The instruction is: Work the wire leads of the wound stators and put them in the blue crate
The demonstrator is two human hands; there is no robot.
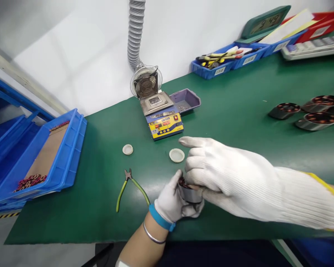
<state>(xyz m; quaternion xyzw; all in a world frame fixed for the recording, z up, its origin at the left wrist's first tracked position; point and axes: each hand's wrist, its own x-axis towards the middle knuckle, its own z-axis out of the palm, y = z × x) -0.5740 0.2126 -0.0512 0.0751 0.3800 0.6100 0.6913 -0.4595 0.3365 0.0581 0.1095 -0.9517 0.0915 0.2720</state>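
Presently a small round wound part [189, 193] is gripped in the curled left hand [174, 202] at the lower centre of the frame, near the edge of the green bench [239, 107]. It is covered from above by the right hand [225, 174], whose fingers are bent over its top with the index finger stretched out; whether anything is pinched there cannot be told. The work on this piece is judged to be midway: the cutters [130, 187] lie untouched at its left, the solder pot [163, 115] stands well apart at upper centre, and similar wound pieces [314, 120] are laid out at the far right.

Likely an electronics workshop: solder pot [164, 118], fume duct [135, 33], green bench [239, 111].
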